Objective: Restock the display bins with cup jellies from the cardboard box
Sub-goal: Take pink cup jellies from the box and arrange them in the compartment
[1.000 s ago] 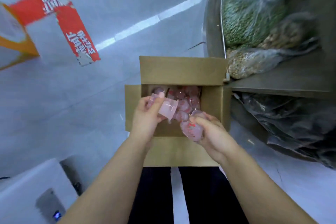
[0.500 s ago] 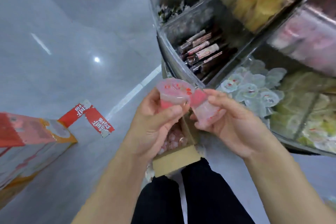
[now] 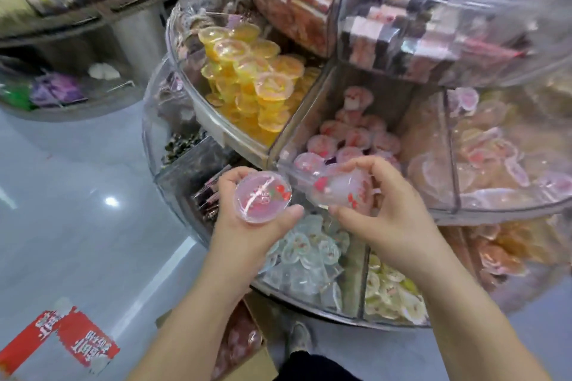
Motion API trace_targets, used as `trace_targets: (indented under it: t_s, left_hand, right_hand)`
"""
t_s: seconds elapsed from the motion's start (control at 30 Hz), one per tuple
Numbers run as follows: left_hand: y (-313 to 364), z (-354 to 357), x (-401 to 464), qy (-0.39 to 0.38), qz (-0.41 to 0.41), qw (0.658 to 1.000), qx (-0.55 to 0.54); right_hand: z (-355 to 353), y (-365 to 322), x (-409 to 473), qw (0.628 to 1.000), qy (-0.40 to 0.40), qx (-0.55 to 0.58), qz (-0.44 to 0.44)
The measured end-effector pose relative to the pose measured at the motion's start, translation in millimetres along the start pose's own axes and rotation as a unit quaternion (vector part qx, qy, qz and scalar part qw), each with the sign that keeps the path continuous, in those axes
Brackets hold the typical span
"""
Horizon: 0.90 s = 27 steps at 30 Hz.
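Tiered round display rack [image 3: 216, 133] fills the right side, clear-walled bins in wedges. Upper tier: bin of orange cups [image 3: 247, 83]. Next to it, the pink jelly bin [image 3: 349, 139], partly filled with pink-lidded cups, bare space near its front wall. Lower tier: bin of whitish cups [image 3: 309, 254] and one of yellow-green cups [image 3: 393, 291].

Cardboard box [image 3: 247, 359] on the floor at bottom centre, below the rack, flaps open, pink cups visible inside, so stock is left to move.

Left hand [image 3: 247, 226] grasps one pink cup jelly [image 3: 263, 196] from below, lid up, thumb and fingers around its body, just outside the pink bin's front corner. Right hand [image 3: 387, 213] is closed around a second cup jelly [image 3: 340, 190], tilted on its side, right at the front lip of the pink bin; cannot tell if it touches the wall.

Progress judgement: mid-task. Both cups are lifted and at the bin, not dropped in yet. Bin not full, box not empty, more trips likely needed.
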<state>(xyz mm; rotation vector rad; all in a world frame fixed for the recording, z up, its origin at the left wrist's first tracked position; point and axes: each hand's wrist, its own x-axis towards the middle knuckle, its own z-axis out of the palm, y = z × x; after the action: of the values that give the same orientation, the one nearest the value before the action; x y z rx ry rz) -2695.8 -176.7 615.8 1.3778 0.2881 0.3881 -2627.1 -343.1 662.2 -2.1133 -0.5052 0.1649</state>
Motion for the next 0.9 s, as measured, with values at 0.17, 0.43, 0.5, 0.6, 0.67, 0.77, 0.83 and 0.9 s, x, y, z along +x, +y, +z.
trace_targets:
  t_s: [0.17, 0.43, 0.5, 0.6, 0.67, 0.77, 0.83, 0.9]
  left_hand:
    - [7.8, 44.6, 35.1, -0.022, 0.001, 0.998, 0.060]
    - [3.5, 91.4, 100.4, -0.077, 0.027, 0.983, 0.164]
    - [-5.5, 99.3, 118.7, -0.081, 0.007, 0.975, 0.207]
    - [-20.9, 111.6, 143.6, -0.092, -0.005, 0.958, 0.273]
    - [-30.1, 118.1, 155.5, -0.102, -0.017, 0.950, 0.296]
    - [-41.4, 119.7, 164.5, -0.110, -0.058, 0.952, 0.279]
    - [-44.8, 119.2, 166.8, -0.114, -0.069, 0.952, 0.275]
    - [-45.9, 120.1, 167.7, -0.111, -0.062, 0.945, 0.303]
  right_hand:
    - [-35.6, 33.3, 35.7, 0.999, 0.030, -0.003, 0.021]
    - [-47.7, 73.0, 112.5, 0.989, 0.115, -0.032, 0.092]
    - [-43.8, 80.3, 136.5, 0.981, 0.142, -0.028, 0.126]
    - [-35.1, 95.2, 163.7, 0.973, 0.136, -0.037, 0.181]
    - [-28.0, 103.6, 171.0, 0.972, 0.112, -0.058, 0.197]
    - [-21.4, 112.1, 172.1, 0.975, 0.104, -0.040, 0.194]
    - [-19.5, 115.5, 171.6, 0.975, 0.124, -0.013, 0.185]
    - [-18.9, 117.8, 171.1, 0.970, 0.167, 0.006, 0.176]
